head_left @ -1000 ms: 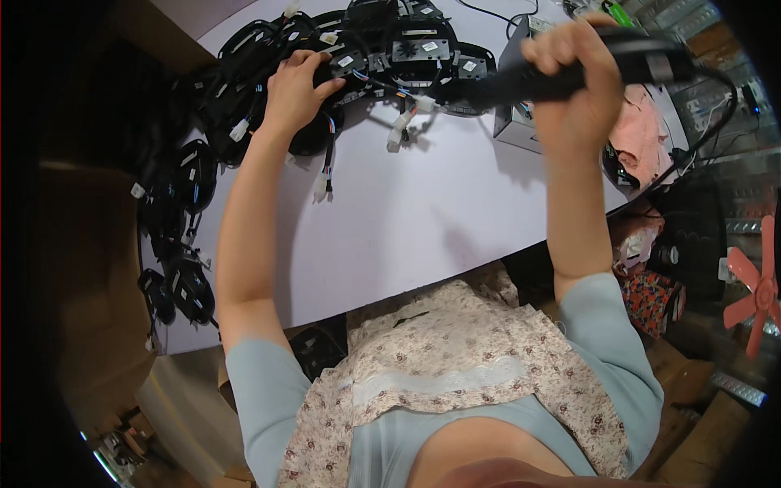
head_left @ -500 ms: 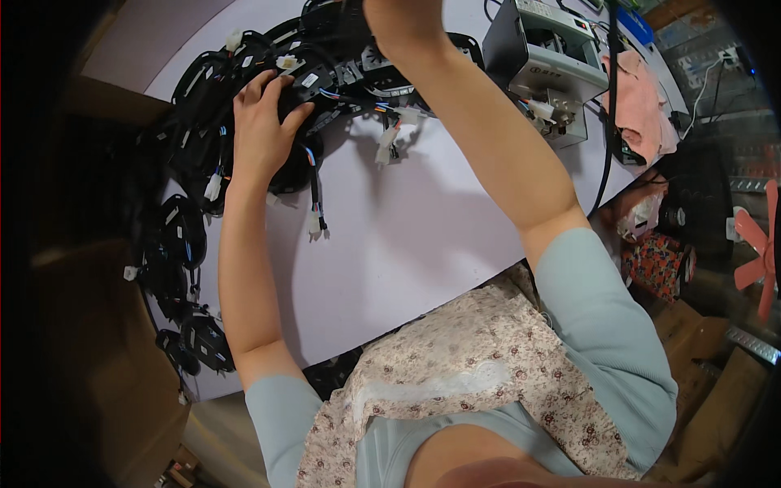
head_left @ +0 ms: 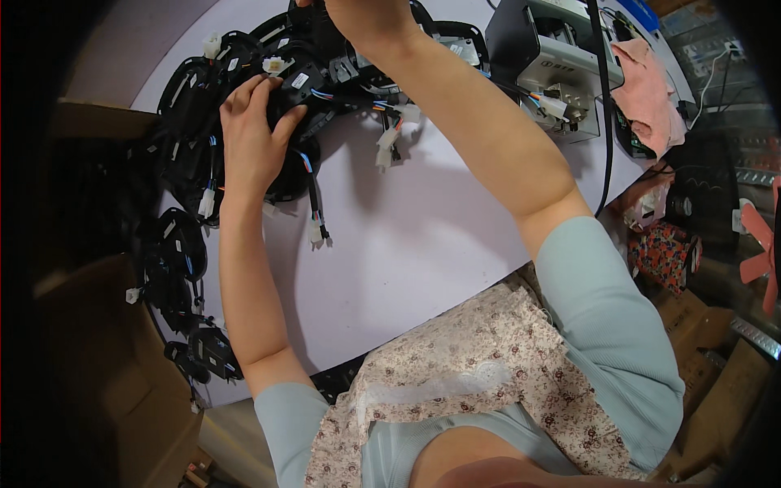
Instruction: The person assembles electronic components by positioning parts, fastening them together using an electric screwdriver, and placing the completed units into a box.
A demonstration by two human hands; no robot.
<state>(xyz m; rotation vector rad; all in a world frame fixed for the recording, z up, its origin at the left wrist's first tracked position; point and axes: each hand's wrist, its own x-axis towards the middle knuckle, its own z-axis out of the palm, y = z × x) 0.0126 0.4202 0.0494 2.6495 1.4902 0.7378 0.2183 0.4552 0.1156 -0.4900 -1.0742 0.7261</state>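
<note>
My left hand [head_left: 254, 134] lies on the pile of wired black units at the back left. Its fingers curl over a black plastic housing [head_left: 299, 91] that bears a small white label, with the thumb on the near side. My right hand [head_left: 370, 18] reaches over the far part of the pile. The top of the picture cuts it off, so most of its fingers are hidden. Below the pile, coloured wires end in a white connector [head_left: 316, 232]; another white connector [head_left: 386, 150] hangs nearer the middle.
More black units [head_left: 183, 244] run along the table's left edge. At the back right stands a grey metal machine [head_left: 561, 69], with a black cable [head_left: 608, 138] passing in front of it. A pink cloth [head_left: 647, 93] lies beyond. Cardboard boxes [head_left: 106, 350] stand at the lower left.
My right hand has shifted left and farther away over the pile. My left hand keeps its place on the black housing. The whole view has moved slightly.
</note>
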